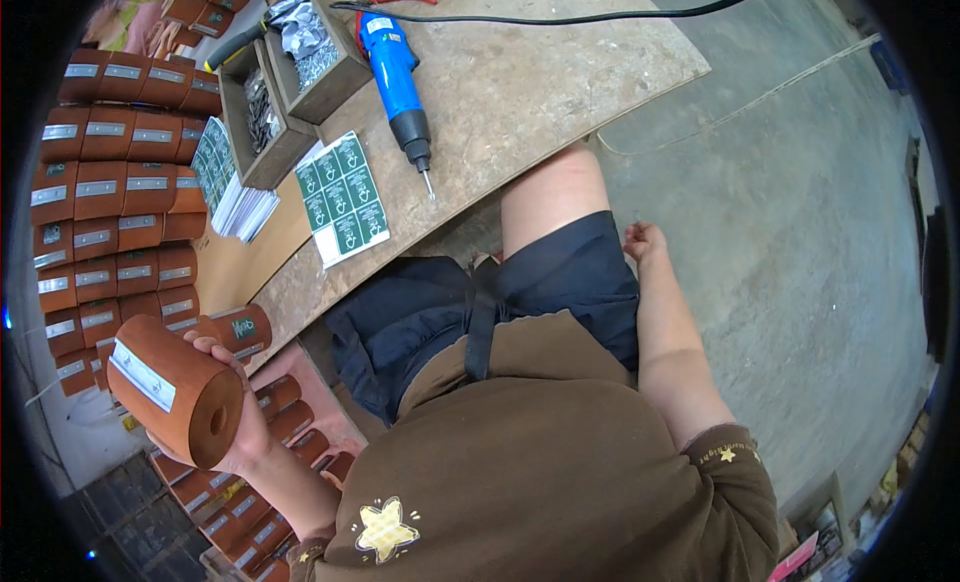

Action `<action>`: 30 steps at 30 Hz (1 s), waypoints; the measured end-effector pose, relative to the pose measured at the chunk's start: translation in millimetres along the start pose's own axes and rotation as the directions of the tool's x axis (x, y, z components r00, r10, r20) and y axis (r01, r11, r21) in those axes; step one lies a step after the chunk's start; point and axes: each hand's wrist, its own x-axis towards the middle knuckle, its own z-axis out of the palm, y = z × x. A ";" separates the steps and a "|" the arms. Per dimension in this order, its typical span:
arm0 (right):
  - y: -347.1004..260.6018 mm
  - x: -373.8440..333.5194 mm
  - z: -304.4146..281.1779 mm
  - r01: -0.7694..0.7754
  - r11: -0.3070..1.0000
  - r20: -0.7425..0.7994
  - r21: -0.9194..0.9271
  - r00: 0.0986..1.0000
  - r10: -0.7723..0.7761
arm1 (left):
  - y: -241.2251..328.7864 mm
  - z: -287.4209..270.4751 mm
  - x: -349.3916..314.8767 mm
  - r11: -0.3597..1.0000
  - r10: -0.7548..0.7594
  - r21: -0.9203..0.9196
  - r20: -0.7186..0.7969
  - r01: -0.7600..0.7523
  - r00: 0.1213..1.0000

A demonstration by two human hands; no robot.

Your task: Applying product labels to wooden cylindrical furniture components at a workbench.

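My left hand (250, 437) is wrapped around a thick orange-brown cylinder (185, 392), held up left of the table corner. A light metal strip (143, 374) is fixed along its side, and a round hole shows in the end facing me. Part of the fingers is hidden behind the cylinder. Beside my right thigh hangs my right hand (646, 242), away from the table, with loosely bent fingers and nothing visible in it. On the table lie a blue electric screwdriver (396, 77), its bit towards me, and a sheet of green labels (343, 199).
Stacked cylinders (120, 192) line the left side, and more lie in rows (245, 527) below my left arm. Wooden boxes (270, 167) hold small metal parts. A stack of label sheets (243, 210) stands beside them. The black cable (580, 20) runs across the table's far end.
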 end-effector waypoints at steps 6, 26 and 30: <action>-19.4 -30.6 -29.4 0.175 0.984 -0.266 -0.010 0.949 -0.171 | 9.2 -10.6 -9.6 0.998 0.023 0.056 -0.003 -0.022 1.000; -109.1 -121.3 4.2 0.580 0.753 0.205 0.310 0.733 -0.649 | 15.9 -24.8 -53.8 0.971 0.227 0.109 -0.119 -0.215 0.967; -118.3 -153.6 27.7 0.562 0.758 0.378 0.331 0.657 -0.652 | 18.4 -25.9 -64.1 0.955 0.289 0.096 -0.096 -0.281 0.952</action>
